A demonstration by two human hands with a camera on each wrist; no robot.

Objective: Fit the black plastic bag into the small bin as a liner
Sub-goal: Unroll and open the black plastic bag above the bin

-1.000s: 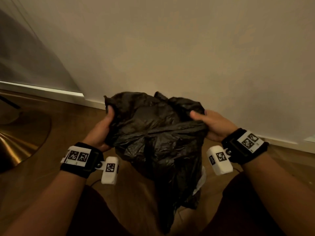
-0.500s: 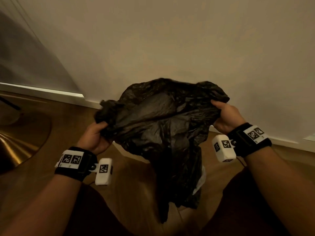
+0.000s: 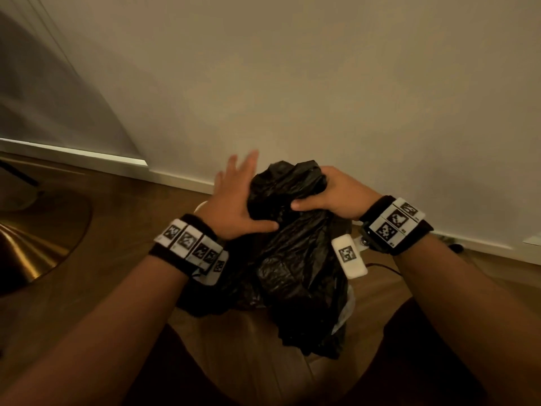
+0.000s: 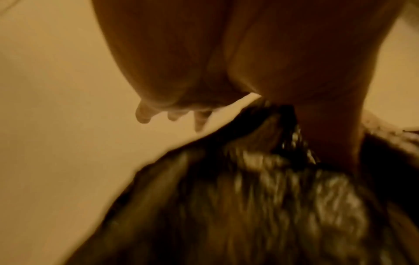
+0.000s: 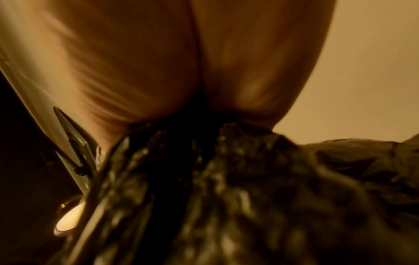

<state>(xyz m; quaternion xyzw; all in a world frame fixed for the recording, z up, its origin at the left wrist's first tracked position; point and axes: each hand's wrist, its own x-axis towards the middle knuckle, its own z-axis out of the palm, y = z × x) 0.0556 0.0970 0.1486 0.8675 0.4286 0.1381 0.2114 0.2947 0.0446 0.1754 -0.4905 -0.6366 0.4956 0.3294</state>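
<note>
Your left hand (image 3: 234,206) is spread flat, with straight fingers pointing up toward the wall (image 3: 322,83). Its palm and thumb press on the left side of the black bag (image 3: 292,259). Your right hand (image 3: 330,194) is curled over the top of the bag, and it grips a bunch of the crinkly plastic between fingers and thumb. The two hands are close together, with the top of the bag squeezed between them.

From your left wrist, you can see the left hand's fingertips (image 4: 142,114) sticking out free past the bag (image 4: 249,197). From your right wrist, your right hand (image 5: 181,71) is closed tight on the bag (image 5: 226,197).

The rest of the bag hangs down in front of you, over the wood floor (image 3: 117,230). A bit of something pale (image 3: 202,205) peeks out just behind your left hand, but you cannot tell if it is the bin. On each wrist you wear a black band (image 3: 395,224) with small white boxes.
</note>
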